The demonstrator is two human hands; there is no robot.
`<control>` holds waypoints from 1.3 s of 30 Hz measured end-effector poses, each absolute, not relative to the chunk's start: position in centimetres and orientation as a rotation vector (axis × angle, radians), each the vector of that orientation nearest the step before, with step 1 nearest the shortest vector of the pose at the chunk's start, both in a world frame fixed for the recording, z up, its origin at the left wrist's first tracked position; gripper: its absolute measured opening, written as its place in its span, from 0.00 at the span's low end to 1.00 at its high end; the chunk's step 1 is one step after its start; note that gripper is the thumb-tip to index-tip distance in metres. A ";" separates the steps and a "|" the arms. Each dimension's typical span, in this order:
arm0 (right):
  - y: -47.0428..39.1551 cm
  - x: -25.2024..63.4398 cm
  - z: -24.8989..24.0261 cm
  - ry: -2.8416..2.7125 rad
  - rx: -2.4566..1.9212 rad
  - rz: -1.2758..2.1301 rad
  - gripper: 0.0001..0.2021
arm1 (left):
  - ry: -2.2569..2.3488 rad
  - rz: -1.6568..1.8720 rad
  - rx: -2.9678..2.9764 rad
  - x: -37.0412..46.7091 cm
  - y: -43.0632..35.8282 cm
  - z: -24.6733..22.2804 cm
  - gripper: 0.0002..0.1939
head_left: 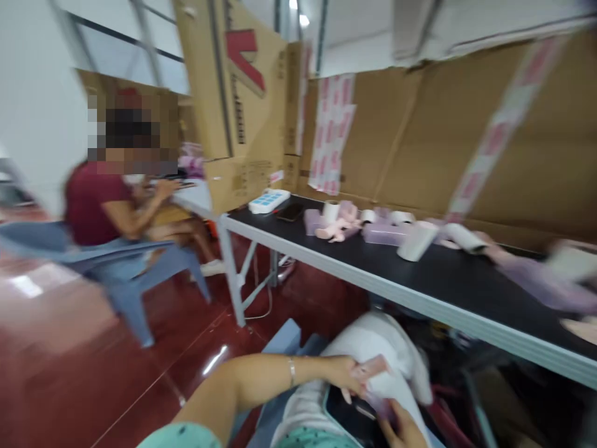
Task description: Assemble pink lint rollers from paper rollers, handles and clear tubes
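Low over my lap, my left hand [347, 376] has its fingers closed around a small pink and purplish item [375, 367], blurred, its kind unclear. My right hand [403, 428] is close by at the lower right, thumb and fingers closed on a purple part [383, 407]. Whether both hands grip one item or two I cannot make out. Beneath them, a dark flat object with a pale teal rim [347, 414] rests on my lap.
A black-topped table [326, 264] runs ahead to the right, bearing purple boxes [385, 234], white rolls [416, 241], pink pieces [338, 230], a dark phone [290, 212] and a white device with blue keys [269, 201]. Cardboard panels [373, 137] stand behind. A person [100, 202] sits on a blue chair [135, 280] at left.
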State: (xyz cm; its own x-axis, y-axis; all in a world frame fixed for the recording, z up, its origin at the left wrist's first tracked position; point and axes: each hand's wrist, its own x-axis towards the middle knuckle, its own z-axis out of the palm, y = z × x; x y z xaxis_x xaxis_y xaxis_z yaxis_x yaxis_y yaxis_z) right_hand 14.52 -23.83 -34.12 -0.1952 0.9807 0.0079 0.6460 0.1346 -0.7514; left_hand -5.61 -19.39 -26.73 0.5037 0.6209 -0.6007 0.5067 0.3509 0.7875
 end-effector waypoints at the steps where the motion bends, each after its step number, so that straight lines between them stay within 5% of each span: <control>1: -24.1 14.2 -34.1 -1.877 -1.582 0.830 0.20 | 1.111 0.074 1.337 -5.9 -19.5 -26.5 0.09; 5: -24.2 13.0 -34.2 -1.810 -1.591 0.781 0.14 | 1.046 0.021 1.539 -7.1 -18.9 -25.8 0.03; 12: -22.8 11.9 -33.9 -1.809 -1.527 0.770 0.09 | 1.032 -0.054 1.817 -8.4 -18.7 -24.0 0.17; 28: -22.5 13.0 -31.5 -1.667 -1.413 0.616 0.06 | 1.039 -0.054 1.785 -8.3 -18.4 -23.6 0.16; 32: -21.5 17.3 -26.5 -1.525 -1.360 0.390 0.12 | 1.131 0.049 1.724 -8.4 -18.3 -17.9 0.24; 39: -11.6 25.4 -8.8 -1.481 -1.798 -0.171 0.16 | 1.272 0.267 2.527 -1.0 -10.7 -1.4 0.17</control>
